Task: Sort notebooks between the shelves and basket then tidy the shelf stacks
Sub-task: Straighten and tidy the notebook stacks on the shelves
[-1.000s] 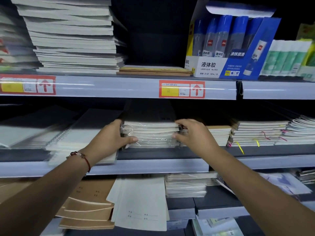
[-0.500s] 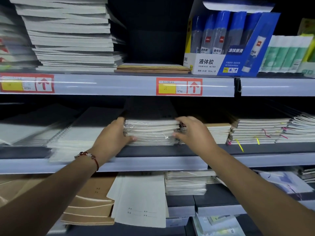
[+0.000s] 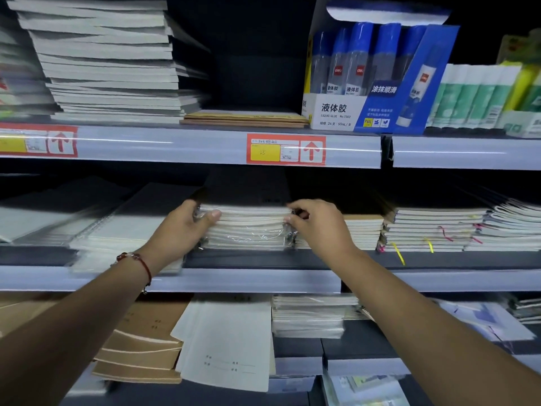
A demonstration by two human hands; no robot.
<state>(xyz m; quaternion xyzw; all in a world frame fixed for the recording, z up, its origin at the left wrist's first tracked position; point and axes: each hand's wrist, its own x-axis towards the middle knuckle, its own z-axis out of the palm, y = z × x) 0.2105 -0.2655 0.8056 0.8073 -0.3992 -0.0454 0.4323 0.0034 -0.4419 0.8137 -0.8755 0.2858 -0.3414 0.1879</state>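
Both arms outstretched, left hand (image 3: 183, 227) and right hand (image 3: 319, 225) curled, facing inward

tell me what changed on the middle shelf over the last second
The left hand and right hand keep holding the plastic-wrapped notebook stack at its two ends. The stack has slid slightly back onto the middle shelf, and the left thumb has moved higher on its front. Neighbouring stacks and the glue box have not moved.

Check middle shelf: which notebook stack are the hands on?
The plastic-wrapped stack at the centre, under the yellow price tag. The left hand and right hand grip its two ends; the neighbouring stacks go untouched.
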